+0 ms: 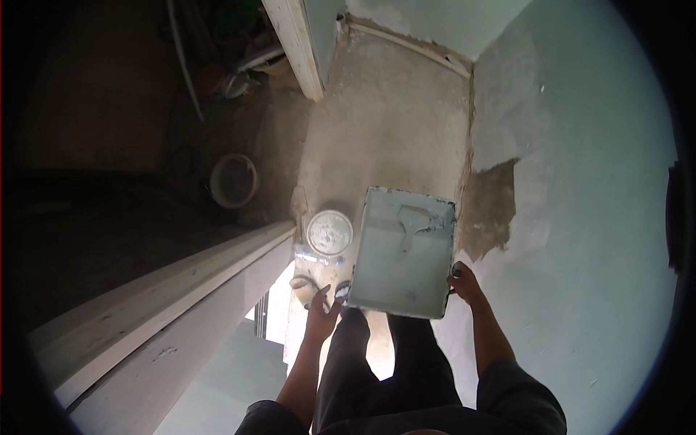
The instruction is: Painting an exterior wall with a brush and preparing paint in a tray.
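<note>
A large grey paint tray [405, 272], with dark, chipped edges, lies level in front of my legs. A wide, flat scraper-shaped tool [413, 220] shows in its far part, coated in the same grey-green as the tray. At the tray's right edge, my right hand [463, 283] has its fingers curled around the rim. My left hand [323, 317] is beside the near left corner, thumb and fingers apart; no contact with the tray can be made out. A round, whitish, stained lid or bucket top [329, 232] sits on the floor left of the tray.
A clear plastic bottle [318, 255] and a tan container [303, 288] are on the floor near my left hand. A bucket [234, 181] stands in the dark space beyond the door frame [217, 261]. The green wall [587, 217] runs close on the right, with a bare brown patch [489, 209].
</note>
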`<move>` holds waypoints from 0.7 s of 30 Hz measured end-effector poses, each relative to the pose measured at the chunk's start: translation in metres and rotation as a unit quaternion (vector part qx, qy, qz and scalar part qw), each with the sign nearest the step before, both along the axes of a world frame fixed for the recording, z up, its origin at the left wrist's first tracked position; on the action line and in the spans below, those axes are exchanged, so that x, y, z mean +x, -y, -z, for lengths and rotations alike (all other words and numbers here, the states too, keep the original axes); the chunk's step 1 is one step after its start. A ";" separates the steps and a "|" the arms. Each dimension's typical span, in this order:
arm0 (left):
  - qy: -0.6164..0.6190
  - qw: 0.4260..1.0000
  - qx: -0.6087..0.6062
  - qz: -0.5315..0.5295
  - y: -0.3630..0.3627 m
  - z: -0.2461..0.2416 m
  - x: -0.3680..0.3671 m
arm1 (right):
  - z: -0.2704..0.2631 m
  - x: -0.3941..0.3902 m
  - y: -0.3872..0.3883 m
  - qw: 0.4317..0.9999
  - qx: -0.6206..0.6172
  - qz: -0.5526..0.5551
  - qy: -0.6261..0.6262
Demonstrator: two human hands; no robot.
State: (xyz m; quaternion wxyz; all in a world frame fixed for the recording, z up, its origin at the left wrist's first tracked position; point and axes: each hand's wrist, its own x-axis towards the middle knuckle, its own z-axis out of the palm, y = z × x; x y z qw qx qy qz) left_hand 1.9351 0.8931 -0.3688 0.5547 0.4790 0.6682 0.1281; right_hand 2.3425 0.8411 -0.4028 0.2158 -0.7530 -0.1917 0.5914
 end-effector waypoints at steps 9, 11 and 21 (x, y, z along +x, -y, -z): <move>0.170 0.971 -0.133 -0.103 -0.123 -0.079 0.086 | -0.073 0.038 -0.136 0.987 0.072 -0.082 -0.116; 0.193 0.959 -0.116 -0.175 -0.143 -0.090 0.098 | -0.089 0.044 -0.176 0.983 0.086 -0.119 -0.106; 0.269 0.897 0.004 -0.352 -0.216 -0.081 0.137 | -0.142 -0.036 -0.370 0.886 0.290 -0.271 0.241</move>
